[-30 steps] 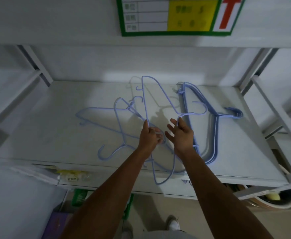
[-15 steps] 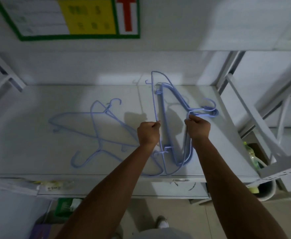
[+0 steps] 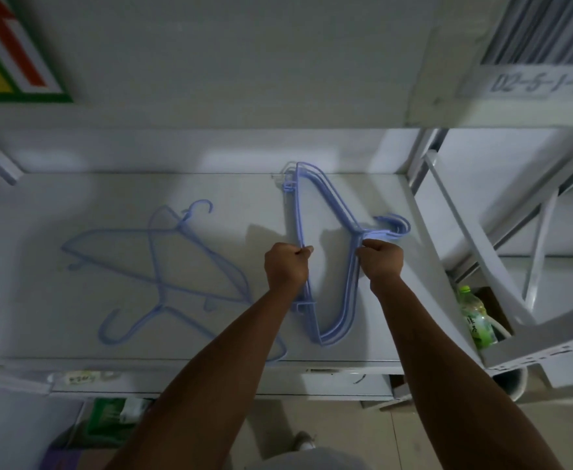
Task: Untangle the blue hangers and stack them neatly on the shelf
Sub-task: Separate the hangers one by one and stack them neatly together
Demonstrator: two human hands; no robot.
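Both fists, left hand (image 3: 287, 266) and right hand (image 3: 381, 261), fingers clenched on stacked hangers (image 3: 325, 198).

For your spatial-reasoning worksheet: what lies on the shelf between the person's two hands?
In the head view, between the left hand and right hand only bare shelf shows, framed by the hanger stack.

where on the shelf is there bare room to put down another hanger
The widest bare patch is the shelf's far left, between the left post and the loose hangers. A narrower strip runs between those hangers and the stack, behind the left hand. The right side is crowded: the stack, both hands (right hand) and the hooks near the edge.
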